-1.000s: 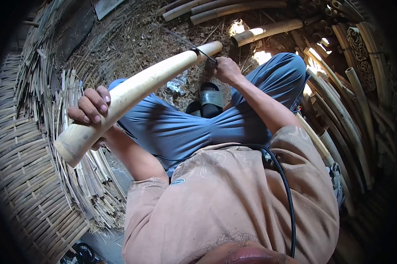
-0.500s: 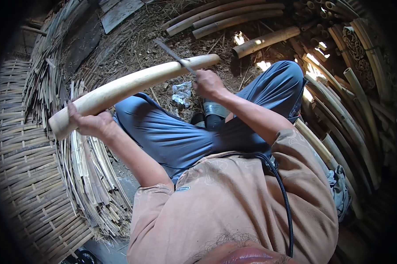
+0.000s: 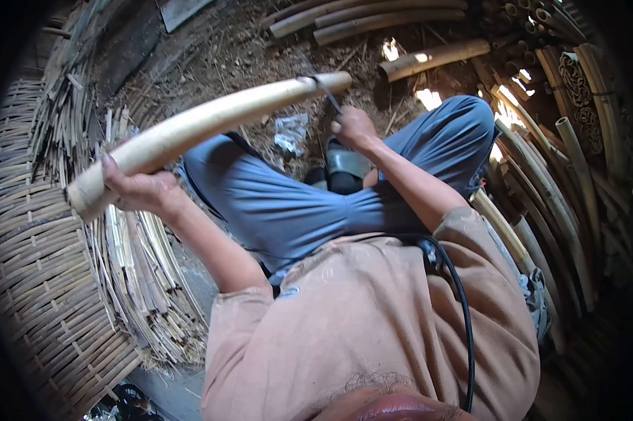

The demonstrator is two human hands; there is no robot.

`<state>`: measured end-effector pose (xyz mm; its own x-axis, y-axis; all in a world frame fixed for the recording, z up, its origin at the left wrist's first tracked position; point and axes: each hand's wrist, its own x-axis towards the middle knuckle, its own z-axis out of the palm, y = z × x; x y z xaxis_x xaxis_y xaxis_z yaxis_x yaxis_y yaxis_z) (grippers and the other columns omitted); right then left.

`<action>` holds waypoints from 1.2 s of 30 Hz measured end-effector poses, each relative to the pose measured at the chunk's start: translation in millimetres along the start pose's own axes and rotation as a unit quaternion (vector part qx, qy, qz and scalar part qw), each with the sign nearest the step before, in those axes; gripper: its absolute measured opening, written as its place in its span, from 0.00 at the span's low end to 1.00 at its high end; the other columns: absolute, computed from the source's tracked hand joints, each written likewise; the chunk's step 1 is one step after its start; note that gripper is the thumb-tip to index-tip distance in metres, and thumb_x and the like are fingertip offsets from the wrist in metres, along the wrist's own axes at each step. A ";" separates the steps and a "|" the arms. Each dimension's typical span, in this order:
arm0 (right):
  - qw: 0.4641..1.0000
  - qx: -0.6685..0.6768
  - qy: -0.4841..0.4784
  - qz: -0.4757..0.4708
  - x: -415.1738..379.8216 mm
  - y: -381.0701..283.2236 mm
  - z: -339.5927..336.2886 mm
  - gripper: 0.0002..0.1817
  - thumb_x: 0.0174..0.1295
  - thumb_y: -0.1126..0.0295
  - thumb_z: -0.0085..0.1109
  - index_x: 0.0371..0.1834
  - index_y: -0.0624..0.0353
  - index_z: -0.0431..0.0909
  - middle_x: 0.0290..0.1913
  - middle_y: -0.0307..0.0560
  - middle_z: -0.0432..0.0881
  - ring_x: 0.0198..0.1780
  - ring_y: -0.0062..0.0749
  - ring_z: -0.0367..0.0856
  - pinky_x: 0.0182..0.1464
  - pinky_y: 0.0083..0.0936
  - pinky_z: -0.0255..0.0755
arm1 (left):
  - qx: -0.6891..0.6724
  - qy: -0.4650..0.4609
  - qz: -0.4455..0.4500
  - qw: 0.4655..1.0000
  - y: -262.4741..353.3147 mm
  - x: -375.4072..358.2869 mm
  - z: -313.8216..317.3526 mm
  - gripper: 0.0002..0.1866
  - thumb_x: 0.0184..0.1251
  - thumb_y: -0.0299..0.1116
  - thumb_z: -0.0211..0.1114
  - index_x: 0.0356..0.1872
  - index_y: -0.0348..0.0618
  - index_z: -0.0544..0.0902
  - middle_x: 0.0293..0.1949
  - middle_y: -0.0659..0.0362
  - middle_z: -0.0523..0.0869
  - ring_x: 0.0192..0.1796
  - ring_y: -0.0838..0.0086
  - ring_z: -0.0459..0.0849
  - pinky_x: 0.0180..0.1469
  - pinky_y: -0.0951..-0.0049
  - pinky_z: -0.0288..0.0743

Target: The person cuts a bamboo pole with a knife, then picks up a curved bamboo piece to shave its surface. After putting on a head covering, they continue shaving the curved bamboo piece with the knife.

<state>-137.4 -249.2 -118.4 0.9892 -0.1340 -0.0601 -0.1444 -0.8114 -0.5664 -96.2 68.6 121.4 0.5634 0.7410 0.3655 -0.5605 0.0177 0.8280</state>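
A thick pale bamboo pole [image 3: 211, 119] slants across the view in front of my knees, its near end at the left and its far end at the upper middle. Near that left end, my left hand [image 3: 142, 188] grips it from below, thumb along its side. My right hand [image 3: 355, 128] is closed round the handle of a knife [image 3: 329, 95]. The blade crosses the pole near its far end and is partly blurred. Below the pole, a crumpled clear plastic piece [image 3: 290, 134] lies on the ground.
Split bamboo strips [image 3: 144, 274] lie in a bundle at the left, beside a woven bamboo panel [image 3: 46, 281]. Bamboo poles [image 3: 541, 175] are piled at the right. More poles [image 3: 372, 17] and a short thick one [image 3: 436, 59] lie ahead. My bent knees spread below the pole.
My right hand and the knife have moved right and slightly toward the pole's far end. The pole's left end has shifted a little left with my left hand.
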 end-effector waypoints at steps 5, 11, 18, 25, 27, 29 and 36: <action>0.993 0.077 -0.021 -0.091 -2.6 -97.1 -36.8 0.10 0.58 0.67 0.63 0.39 0.61 0.80 0.37 0.65 0.85 0.43 0.60 0.86 0.47 0.51 0.79 | -0.028 -0.038 -0.017 0.999 -1.2 6.5 5.9 0.27 0.58 0.44 0.67 0.48 0.30 0.73 0.37 0.45 0.84 0.40 0.57 0.89 0.46 0.53 0.88; 0.985 -0.019 -0.074 0.156 26.5 21.5 2.4 0.14 0.60 0.63 0.64 0.37 0.66 0.82 0.40 0.64 0.86 0.46 0.58 0.86 0.51 0.49 0.80 | -0.020 0.001 -0.027 0.999 -10.3 6.8 -17.6 0.24 0.59 0.45 0.65 0.44 0.30 0.78 0.37 0.46 0.84 0.43 0.54 0.87 0.51 0.50 0.81; 0.990 0.099 -0.043 -0.087 -2.5 -89.1 -29.6 0.10 0.60 0.69 0.62 0.41 0.61 0.82 0.38 0.63 0.86 0.43 0.58 0.86 0.50 0.49 0.79 | -0.018 -0.022 -0.048 0.998 -7.9 8.1 -11.1 0.25 0.55 0.48 0.64 0.43 0.32 0.79 0.37 0.46 0.84 0.43 0.56 0.86 0.51 0.53 0.79; 0.997 0.058 -0.029 0.034 17.2 -23.7 -1.4 0.10 0.60 0.67 0.63 0.33 0.66 0.79 0.34 0.60 0.86 0.40 0.55 0.87 0.47 0.45 0.80 | -0.045 -0.009 -0.046 0.998 -20.6 11.5 -30.2 0.24 0.56 0.47 0.64 0.43 0.33 0.78 0.37 0.47 0.84 0.41 0.55 0.86 0.51 0.53 0.80; 0.993 0.095 -0.040 0.057 13.1 -42.6 3.3 0.10 0.60 0.68 0.63 0.33 0.65 0.79 0.31 0.59 0.85 0.37 0.57 0.86 0.45 0.45 0.80 | -0.034 -0.003 -0.050 0.998 -18.5 8.9 -33.2 0.25 0.55 0.47 0.65 0.43 0.33 0.78 0.37 0.46 0.84 0.42 0.57 0.87 0.50 0.53 0.83; 0.994 0.109 -0.009 -0.028 -1.9 -64.5 -0.8 0.08 0.58 0.69 0.63 0.35 0.63 0.78 0.30 0.60 0.85 0.36 0.58 0.86 0.43 0.48 0.80 | -0.024 -0.005 -0.038 0.999 -14.5 7.8 -23.9 0.27 0.55 0.48 0.66 0.45 0.32 0.77 0.37 0.46 0.84 0.42 0.57 0.87 0.50 0.52 0.83; 0.990 0.014 -0.048 0.129 17.8 3.0 -2.2 0.13 0.58 0.64 0.63 0.40 0.62 0.82 0.39 0.62 0.87 0.45 0.59 0.87 0.48 0.47 0.82 | -0.036 -0.015 -0.048 0.998 -4.1 1.6 -11.7 0.24 0.55 0.45 0.64 0.43 0.33 0.76 0.35 0.47 0.84 0.41 0.55 0.86 0.50 0.53 0.80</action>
<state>-120.4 -255.3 -119.4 0.9179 -0.2791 -0.2820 -0.3926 -0.7416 -0.5440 -100.1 77.6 113.6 0.6337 0.7130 0.2999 -0.5447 0.1361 0.8275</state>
